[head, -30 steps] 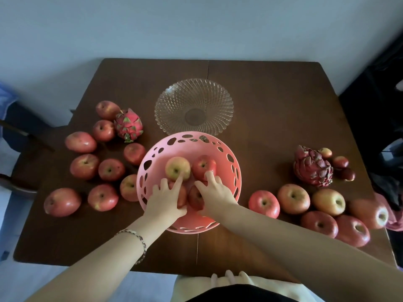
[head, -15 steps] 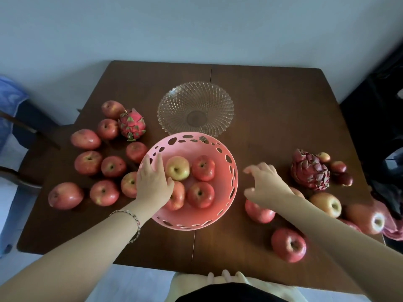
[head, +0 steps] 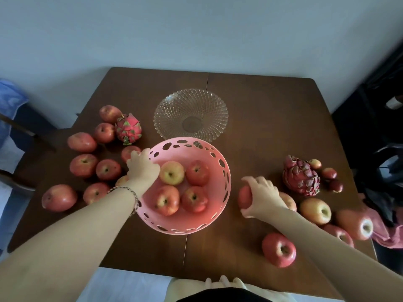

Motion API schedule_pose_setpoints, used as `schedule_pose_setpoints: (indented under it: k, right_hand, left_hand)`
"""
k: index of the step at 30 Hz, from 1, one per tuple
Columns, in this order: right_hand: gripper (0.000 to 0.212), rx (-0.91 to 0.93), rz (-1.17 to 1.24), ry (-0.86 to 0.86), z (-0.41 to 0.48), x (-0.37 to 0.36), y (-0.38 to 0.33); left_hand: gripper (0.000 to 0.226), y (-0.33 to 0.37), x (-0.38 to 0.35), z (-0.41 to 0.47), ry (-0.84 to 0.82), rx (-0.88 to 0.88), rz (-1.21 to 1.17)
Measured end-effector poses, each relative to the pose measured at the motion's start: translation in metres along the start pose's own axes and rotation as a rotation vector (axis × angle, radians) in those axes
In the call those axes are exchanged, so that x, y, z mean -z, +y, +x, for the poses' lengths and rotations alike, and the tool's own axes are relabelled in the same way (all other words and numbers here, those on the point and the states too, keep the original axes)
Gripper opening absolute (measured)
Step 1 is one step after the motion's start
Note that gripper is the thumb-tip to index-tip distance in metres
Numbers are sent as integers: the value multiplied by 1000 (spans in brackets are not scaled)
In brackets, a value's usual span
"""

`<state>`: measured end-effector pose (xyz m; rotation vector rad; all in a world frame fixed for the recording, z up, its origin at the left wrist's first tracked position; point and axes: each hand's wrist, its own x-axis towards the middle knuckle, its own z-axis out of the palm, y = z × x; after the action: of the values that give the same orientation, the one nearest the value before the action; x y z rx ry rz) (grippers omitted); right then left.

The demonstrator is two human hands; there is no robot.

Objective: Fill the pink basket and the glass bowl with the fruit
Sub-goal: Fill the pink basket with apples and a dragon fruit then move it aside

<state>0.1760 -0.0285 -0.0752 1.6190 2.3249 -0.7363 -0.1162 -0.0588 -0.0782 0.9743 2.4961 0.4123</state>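
Observation:
The pink basket (head: pixel 220 205) stands at the table's front middle with several apples (head: pixel 194 198) in it. Behind it sits the glass bowl (head: pixel 209 112), holding nothing. My left hand (head: pixel 142 168) lies across the basket's left rim, and its fingertips touch a red apple (head: pixel 128 152) just outside the rim. My right hand (head: pixel 262 198) grips a red apple (head: pixel 244 197) close to the basket's right side. More apples (head: pixel 84 165) and a pink dragon fruit (head: pixel 128 128) lie on the left. On the right are a dark dragon fruit (head: pixel 302 176) and further apples (head: pixel 315 211).
Three small red fruits (head: pixel 329 173) lie beside the dark dragon fruit. One apple (head: pixel 279 249) sits alone near the front right edge. A pink cloth (head: pixel 386 234) hangs at the table's right edge, and a chair (head: pixel 19 127) stands to the left.
Both hands left the inside of the basket. My left hand moved out over the left rim to an apple; my right hand went right and took hold of a red apple.

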Motion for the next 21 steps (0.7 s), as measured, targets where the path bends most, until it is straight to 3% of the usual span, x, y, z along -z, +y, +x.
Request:
schedule_pose_setpoints:
  k: [3, 6, 9, 12, 15, 18, 21]
  right_hand:
    - [78, 46, 231, 233, -5, 34, -6]
    - [77, 144, 411, 297, -6, 57, -27]
    - [73, 261, 459, 223, 1, 60, -62]
    - [74, 282, 534, 56, 11, 45, -100]
    - [74, 296, 479, -46, 20, 14, -129]
    - [73, 265, 298, -14, 26, -12, -150]
    - [77, 278, 218, 14, 29, -30, -164]
  left_hand:
    - [51, -10, 4, 3, -35, -63, -91]
    - [38, -15, 2, 0, -102, -96, -75]
    - [23, -10, 2, -10, -139, -105, -79]
    - [27, -5, 0, -26, -168, -150, -196]
    - [26, -7, -3, -30, -197, -80, -339]
    - [20, -6, -3, -30, -169, 37, -477]
    - [25, -2, -4, -34, -174, 55, -468]
